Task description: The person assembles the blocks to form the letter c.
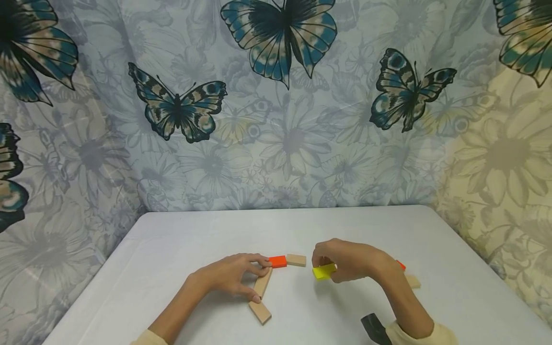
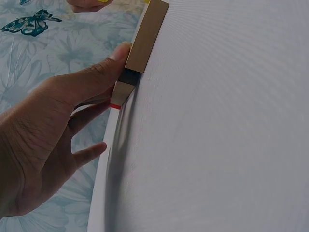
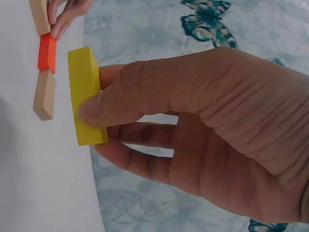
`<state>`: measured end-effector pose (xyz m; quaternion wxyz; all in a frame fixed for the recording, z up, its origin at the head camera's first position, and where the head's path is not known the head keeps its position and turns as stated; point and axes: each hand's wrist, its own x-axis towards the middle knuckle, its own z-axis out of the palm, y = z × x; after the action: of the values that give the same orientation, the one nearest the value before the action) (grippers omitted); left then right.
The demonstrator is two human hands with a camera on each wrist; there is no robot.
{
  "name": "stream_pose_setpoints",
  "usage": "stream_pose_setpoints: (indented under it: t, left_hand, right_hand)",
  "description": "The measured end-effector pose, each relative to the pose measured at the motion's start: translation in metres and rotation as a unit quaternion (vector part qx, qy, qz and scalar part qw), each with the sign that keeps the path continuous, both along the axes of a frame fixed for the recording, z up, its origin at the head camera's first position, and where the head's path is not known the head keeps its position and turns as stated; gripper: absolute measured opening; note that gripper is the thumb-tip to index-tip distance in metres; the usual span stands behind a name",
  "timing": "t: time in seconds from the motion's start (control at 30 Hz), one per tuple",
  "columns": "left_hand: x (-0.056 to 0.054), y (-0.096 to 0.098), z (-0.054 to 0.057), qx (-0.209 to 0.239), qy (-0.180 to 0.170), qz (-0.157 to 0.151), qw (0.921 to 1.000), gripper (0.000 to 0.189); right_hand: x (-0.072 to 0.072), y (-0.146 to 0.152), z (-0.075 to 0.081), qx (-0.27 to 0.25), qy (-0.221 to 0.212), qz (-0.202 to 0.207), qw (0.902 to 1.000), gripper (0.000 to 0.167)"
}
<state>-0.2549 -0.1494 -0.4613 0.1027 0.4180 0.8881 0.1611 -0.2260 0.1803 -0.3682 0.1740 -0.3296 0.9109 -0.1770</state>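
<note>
fingers of the right hand pinch a yellow block, the thumb pressed on one face and fingertips at the other side. the block is held above the white bench, near the line of other blocks but apart from it.

the left hand has its thumb and fingers set wide, spanning a slanting wooden block; the thumb is at its near end and the fingertips are at its far end, beside a red block. whether they press on it firmly i cannot tell.

the red block joins the slanting one at that far end, with a short wooden block touching its right end. at the near end a lower wooden block is turned at another angle. past the right forearm, partly hidden, lie a second red block and a pale wooden block. a dark object shows beside the right sleeve. behind the bench hangs a butterfly-patterned backdrop.
</note>
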Motion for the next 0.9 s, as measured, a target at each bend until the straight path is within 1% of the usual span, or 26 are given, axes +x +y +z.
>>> stream_pose_setpoints:
  t: [0.13,0.2,0.37,0.5,0.67,0.8,0.9]
  left_hand:
    - [0.001,0.000,0.000,-0.001,0.000,0.004,1.0000,0.071]
    - [0.000,0.000,0.000,-0.002,0.002,0.003,1.0000,0.071]
    - [-0.001,0.000,-0.001,0.002,0.003,-0.002,1.0000,0.071]
    - [-0.001,0.001,-0.002,0.004,-0.002,-0.004,1.0000,0.070]
    - [-0.001,0.000,-0.001,0.004,-0.005,-0.001,1.0000,0.070]
    - [-0.001,-0.001,-0.001,0.005,-0.006,-0.002,1.0000,0.070]
    - [-0.001,-0.001,-0.002,0.007,-0.010,-0.001,0.9999,0.070]
  right_hand:
    - [0.002,-0.004,0.000,0.010,-0.007,-0.006,0.9999,0.040]
    - [0.004,-0.008,0.000,0.018,-0.019,-0.012,0.9996,0.040]
    - [0.007,-0.023,-0.004,0.049,-0.046,-0.009,0.9977,0.037]
    - [0.012,-0.039,-0.010,0.079,-0.057,0.013,0.9951,0.033]
    - [0.020,-0.062,-0.020,0.108,-0.058,0.062,0.9905,0.030]
    - [0.023,-0.078,-0.031,0.131,-0.044,0.103,0.9851,0.027]
    - [0.025,-0.087,-0.040,0.137,-0.028,0.122,0.9826,0.026]
